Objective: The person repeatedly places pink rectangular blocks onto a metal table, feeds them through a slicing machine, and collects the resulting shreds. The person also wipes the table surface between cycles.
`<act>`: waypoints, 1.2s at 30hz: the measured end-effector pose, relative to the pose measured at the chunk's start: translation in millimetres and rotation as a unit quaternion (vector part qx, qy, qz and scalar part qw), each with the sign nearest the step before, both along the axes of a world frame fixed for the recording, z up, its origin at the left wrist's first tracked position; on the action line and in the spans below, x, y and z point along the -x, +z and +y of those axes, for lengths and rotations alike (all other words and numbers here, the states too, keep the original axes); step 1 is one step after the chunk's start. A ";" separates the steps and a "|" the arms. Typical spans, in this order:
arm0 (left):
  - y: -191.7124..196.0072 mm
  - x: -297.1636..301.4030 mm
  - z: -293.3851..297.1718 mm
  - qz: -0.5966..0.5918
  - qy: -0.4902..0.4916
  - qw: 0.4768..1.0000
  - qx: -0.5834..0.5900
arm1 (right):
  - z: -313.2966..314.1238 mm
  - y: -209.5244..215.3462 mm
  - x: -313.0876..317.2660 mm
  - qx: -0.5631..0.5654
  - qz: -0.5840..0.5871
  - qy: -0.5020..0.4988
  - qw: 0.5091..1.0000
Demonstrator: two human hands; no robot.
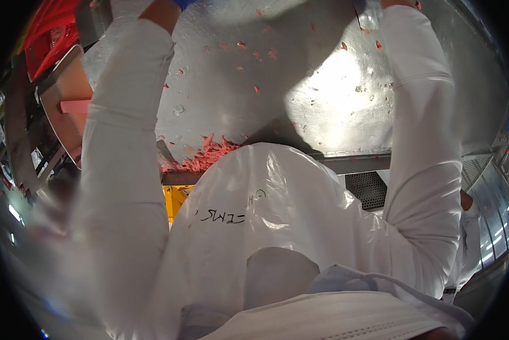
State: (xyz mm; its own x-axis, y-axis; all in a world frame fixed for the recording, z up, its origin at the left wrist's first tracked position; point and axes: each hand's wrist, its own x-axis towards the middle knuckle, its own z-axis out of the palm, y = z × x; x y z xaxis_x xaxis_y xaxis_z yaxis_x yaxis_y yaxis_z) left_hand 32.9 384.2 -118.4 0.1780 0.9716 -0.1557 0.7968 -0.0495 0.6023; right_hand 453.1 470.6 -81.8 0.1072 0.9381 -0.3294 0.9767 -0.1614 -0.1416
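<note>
Both my arms, in white sleeves, reach forward over a metal work table. Only a blue-gloved edge of my left hand shows at the top; its fingers lie beyond the picture. On the right, my bare wrist reaches the top edge and the hand itself is cut off. A shiny metal piece shows left of that wrist; its kind and whether I hold it cannot be told. Small red meat scraps are scattered over the metal. A heap of shredded red meat lies along the near edge, by my white apron.
At the far left are a red plastic crate and a metal-edged tray. Something yellow stands below the table's near edge. A perforated dark panel shows low at the right, left of my right arm.
</note>
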 end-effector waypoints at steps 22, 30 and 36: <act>9.6 -13.1 -340.4 0.122 -0.043 0.992 0.006 | -469.6 45.4 -45.7 0.034 -0.053 0.010 0.998; 3.3 25.8 -385.0 0.193 0.077 0.971 0.114 | -516.7 64.3 -100.0 0.152 -0.025 -0.120 0.981; -10.5 36.4 -382.8 0.238 0.087 0.954 0.159 | -523.0 45.3 -112.0 0.134 -0.025 -0.223 0.965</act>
State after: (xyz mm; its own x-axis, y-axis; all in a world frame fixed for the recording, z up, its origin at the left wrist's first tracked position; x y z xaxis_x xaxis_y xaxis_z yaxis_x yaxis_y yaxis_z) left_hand -3.4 1.3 -128.8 -0.1458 0.8700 -0.4710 0.9634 0.2331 0.1324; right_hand 565.1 -52.4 -36.5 0.5031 0.6767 -0.5375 0.8059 -0.5920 0.0091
